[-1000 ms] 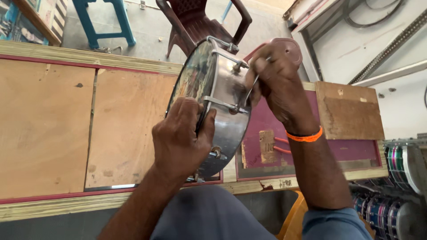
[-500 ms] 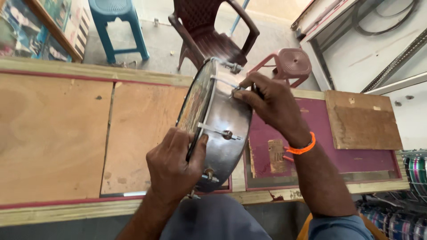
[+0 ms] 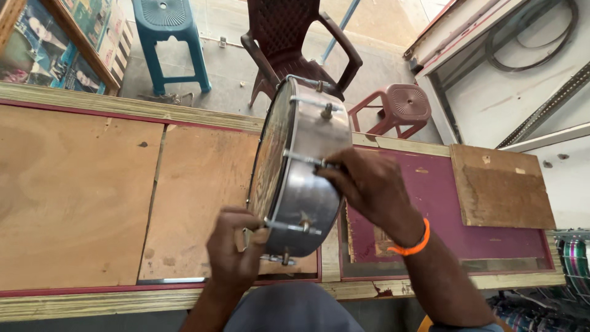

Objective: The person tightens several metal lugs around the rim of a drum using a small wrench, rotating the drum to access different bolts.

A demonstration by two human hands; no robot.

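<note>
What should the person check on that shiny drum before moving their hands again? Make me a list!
1. Left hand grips the lower rim of the metal drum: ok.
2. Right hand is on the drum's side, fingers at a tension rod: ok.
3. Drum stands on edge over the wooden workbench, steadied by both hands: ok.
4. Whether the rods are tight: cannot tell.
5. Orange wristband sits clear of the drum's hardware: ok.
6. Whether the drum's bottom edge touches the bench: cannot tell, the left hand hides it.
</note>
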